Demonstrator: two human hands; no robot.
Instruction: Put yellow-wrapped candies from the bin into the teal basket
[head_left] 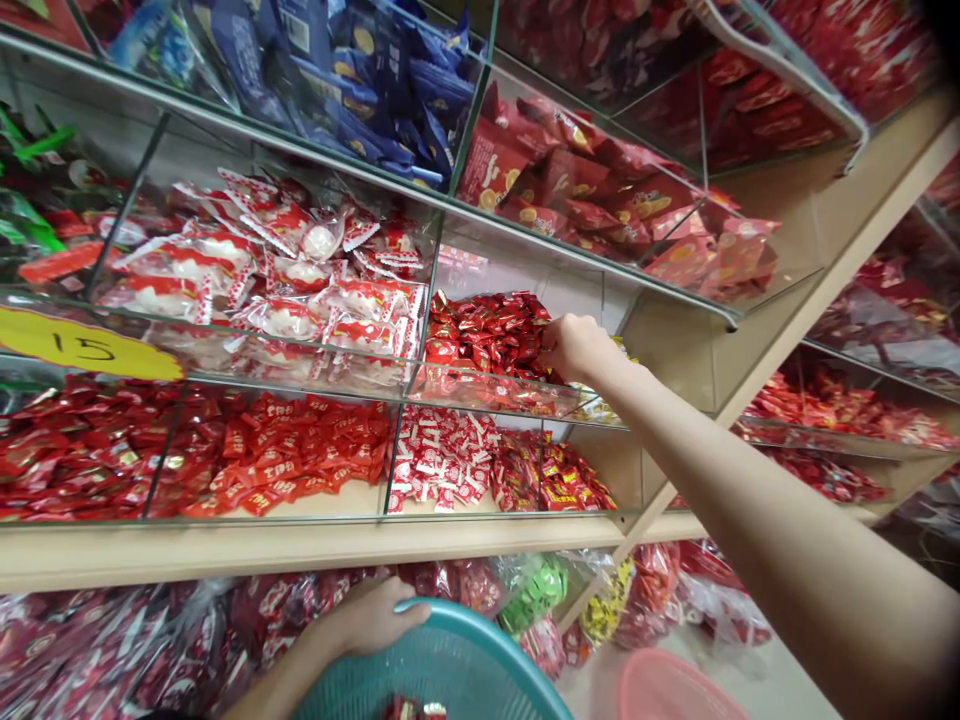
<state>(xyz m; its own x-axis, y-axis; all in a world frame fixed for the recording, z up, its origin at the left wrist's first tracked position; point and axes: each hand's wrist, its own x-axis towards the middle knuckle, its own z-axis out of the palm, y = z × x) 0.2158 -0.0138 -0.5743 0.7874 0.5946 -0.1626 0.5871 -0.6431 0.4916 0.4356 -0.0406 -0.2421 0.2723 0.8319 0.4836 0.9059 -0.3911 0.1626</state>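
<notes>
My right hand [577, 348] reaches into a clear-walled shelf compartment, at the right edge of a pile of red-wrapped candies [487, 335]. Its fingers are curled down against the candies; the fingertips, and anything between them, are hidden. Below the shelf, my left hand [379, 615] grips the rim of a teal plastic basket [499, 640], thumb over the edge. A few red-wrapped candies [412, 710] lie inside the basket, cut off by the bottom of the view.
Clear dividers and a front lip [495, 390] bound the compartments. White-and-red wrapped sweets [292, 310] lie to the left, blue packets [360, 80] above. A yellow tag [82, 345] reads 15. Bagged candies [536, 595] and a pink tub [675, 685] sit below the wooden shelf edge [300, 545].
</notes>
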